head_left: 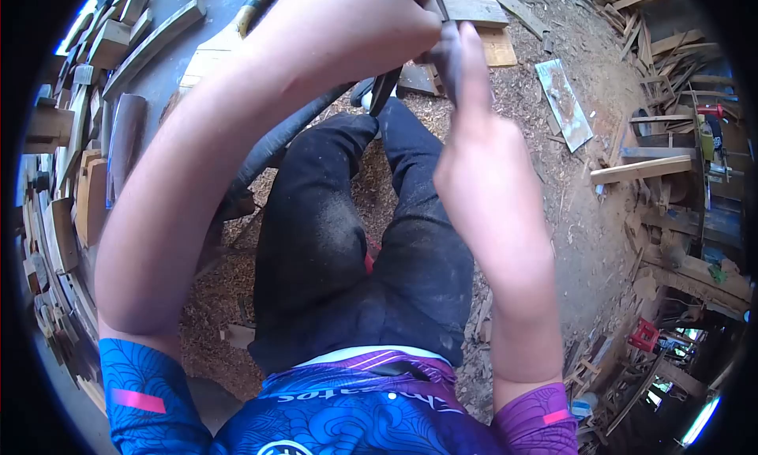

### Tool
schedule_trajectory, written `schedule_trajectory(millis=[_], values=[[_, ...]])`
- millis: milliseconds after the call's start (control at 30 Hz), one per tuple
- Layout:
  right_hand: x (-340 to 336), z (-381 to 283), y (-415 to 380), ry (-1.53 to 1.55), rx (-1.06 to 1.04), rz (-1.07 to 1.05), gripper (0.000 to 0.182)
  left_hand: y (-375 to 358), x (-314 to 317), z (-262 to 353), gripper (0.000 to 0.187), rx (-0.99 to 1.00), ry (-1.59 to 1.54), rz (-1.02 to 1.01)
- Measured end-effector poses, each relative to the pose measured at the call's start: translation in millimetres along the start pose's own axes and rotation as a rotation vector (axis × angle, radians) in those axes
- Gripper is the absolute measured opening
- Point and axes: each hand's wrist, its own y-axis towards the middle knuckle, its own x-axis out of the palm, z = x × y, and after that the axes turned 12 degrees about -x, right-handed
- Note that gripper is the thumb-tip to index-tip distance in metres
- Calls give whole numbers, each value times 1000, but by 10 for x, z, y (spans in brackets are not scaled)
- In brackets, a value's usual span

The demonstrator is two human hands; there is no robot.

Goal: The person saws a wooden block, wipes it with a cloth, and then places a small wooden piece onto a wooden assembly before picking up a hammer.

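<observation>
Fingers (474,68) of right hand (483,151) grip a blurred dark tool (449,66), hold of left hand (409,22) unclear.

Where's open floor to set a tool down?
Roomiest: dusty floor patch between right forearm, whitish board and scrap pile. Narrower: grey strip between wood stack and left forearm. Crowded: the stack and pile themselves, and wood pieces around the left hand and right hand.

Blue and purple shirt (355,427), swirl-patterned, with pink sleeve bars (140,401); dark trousers (316,210); yellowish-tan board (499,50)
</observation>
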Motion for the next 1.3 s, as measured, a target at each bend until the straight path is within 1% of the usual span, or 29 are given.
schedule_trajectory(millis=[33,67,100,167,233,267,300,367,400,500,533,567,633,700,767,800,833,867,900,933,967,1000,1033,1067,1100,1133,1167,1233,1300], values=[[-18,14,-191,142,-26,42,76,16,-9,46,23,-125,46,16],[-20,34,-361,278,-63,86,75,4,-87,-139,23,91,-41,-18],[-29,-31,-438,311,-97,139,75,-120,-20,-268,23,438,-41,196],[43,-39,-416,323,-131,187,76,-31,-13,-319,24,482,-34,203],[107,2,-132,214,-47,124,75,-17,-99,-116,23,20,-77,-75],[202,107,60,192,-105,175,72,97,-56,-334,23,234,-110,-88],[208,119,43,197,-104,177,72,72,-62,-274,23,233,-105,-87],[206,90,-40,187,-62,142,73,5,-91,-131,24,51,-13,-104],[88,-4,-217,201,36,15,75,5,-67,-135,25,26,-73,-105],[269,86,-566,305,-140,235,75,33,-182,-108,22,38,116,-107],[260,81,-469,307,-145,226,75,19,-174,-120,22,27,52,-90],[247,66,-317,277,-81,174,74,-4,-136,-102,22,27,-2,-87],[238,0,-44,178,4,119,73,16,-95,-124,23,64,25,-89],[257,-11,-127,184,44,80,75,-17,-86,-102,24,33,-9,-92],[376,89,-509,316,-56,181,77,-31,-119,-20,25,28,-24,-56],[334,47,-587,332,-119,227,79,-10,-121,47,24,-3,47,-20],[337,68,-560,328,-132,230,79,8,-99,96,23,-43,114,11],[353,64,-537,326,-57,157,85,18,-54,119,22,-83,188,34],[358,40,-491,323,30,88,91,31,-6,43,22,-72,194,30],[466,97,-301,227,-28,151,91,48,27,-102,22,20,58,82],[565,174,-132,240,-115,269,93,49,41,-165,22,110,-79,139],[561,150,-92,201,-66,216,93,-30,0,159,25,-146,-213,206],[554,110,-78,168,-17,157,94,73,73,-32,25,-148,-203,209],[614,114,-170,177,-15,160,94,280,196,-389,24,146,-117,247],[707,145,-347,192,-52,212,93,402,235,-560,37,449,-32,284],[726,162,-491,199,-96,270,93,363,198,-525,37,436,-8,263],[674,145,-622,195,-55,213,91,343,188,-493,36,405,3,256],[634,154,-533,250,-55,230,81,353,215,-504,37,422,7,303],[736,151,-176,235,-59,259,80,383,206,-526,38,447,-15,262]])
